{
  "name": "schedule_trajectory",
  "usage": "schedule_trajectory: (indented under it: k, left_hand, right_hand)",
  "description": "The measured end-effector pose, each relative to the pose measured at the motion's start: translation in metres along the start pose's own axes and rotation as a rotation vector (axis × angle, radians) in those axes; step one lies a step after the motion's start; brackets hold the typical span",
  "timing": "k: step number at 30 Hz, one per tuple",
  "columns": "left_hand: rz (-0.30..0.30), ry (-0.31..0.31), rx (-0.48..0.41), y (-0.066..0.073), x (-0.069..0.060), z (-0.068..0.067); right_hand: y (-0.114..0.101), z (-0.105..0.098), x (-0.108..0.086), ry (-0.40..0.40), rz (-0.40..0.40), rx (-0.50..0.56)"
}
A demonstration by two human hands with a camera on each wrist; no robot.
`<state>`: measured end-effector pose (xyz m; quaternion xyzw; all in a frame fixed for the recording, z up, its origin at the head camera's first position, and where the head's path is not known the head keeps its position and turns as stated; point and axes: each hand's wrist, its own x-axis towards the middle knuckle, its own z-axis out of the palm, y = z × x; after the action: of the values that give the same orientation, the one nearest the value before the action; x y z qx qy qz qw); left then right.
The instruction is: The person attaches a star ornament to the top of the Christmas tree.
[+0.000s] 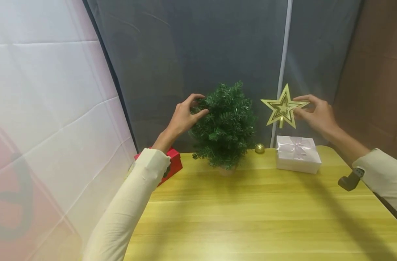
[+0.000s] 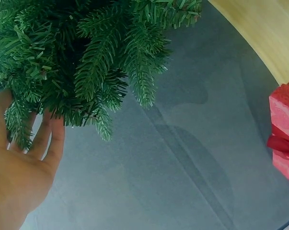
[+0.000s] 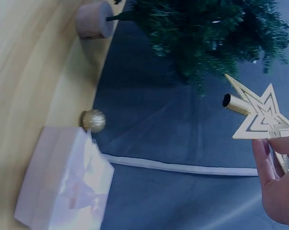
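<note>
A small green artificial Christmas tree [image 1: 226, 123] stands on the table on a round wooden base [image 3: 93, 21]. My left hand [image 1: 186, 113] is at the tree's upper left side, touching the foliage. Thumb and fingers are spread apart around a branch tip [image 2: 22, 122]; needles hide the fingertips in the left wrist view. To the tree's right, my right hand [image 1: 317, 112] holds a gold star tree topper [image 1: 283, 108] in the air by one point, pinched between thumb and fingers. The star's tube socket [image 3: 237, 104] points down in the head view, apart from the tree.
A white gift box [image 1: 297, 154] with a pale ribbon sits at the table's back right. Beside it lies a gold ball ornament [image 1: 259, 148]. Behind my left forearm is a red gift box [image 1: 174, 165]. Grey fabric [image 1: 146, 72] hangs behind the table [image 1: 250, 217].
</note>
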<state>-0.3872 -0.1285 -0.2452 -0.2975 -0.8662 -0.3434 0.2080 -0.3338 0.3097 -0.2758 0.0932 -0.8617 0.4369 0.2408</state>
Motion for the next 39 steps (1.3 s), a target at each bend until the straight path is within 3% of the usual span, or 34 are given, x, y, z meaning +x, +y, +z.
schedule_trajectory:
  k: [11,22,39]
  left_hand:
    - [0.006,0.016,-0.012,0.0,0.001,0.002]
    - [-0.006,0.016,-0.016,-0.001,0.0,0.002]
    - [-0.003,0.031,-0.022,-0.003,-0.003,0.003]
  right_hand:
    - [-0.037,0.004,0.03,0.07,-0.022,0.134]
    - [-0.066,0.008,0.052,0.097,-0.019,0.201]
    - [-0.099,0.018,0.077,0.107,-0.072,0.172]
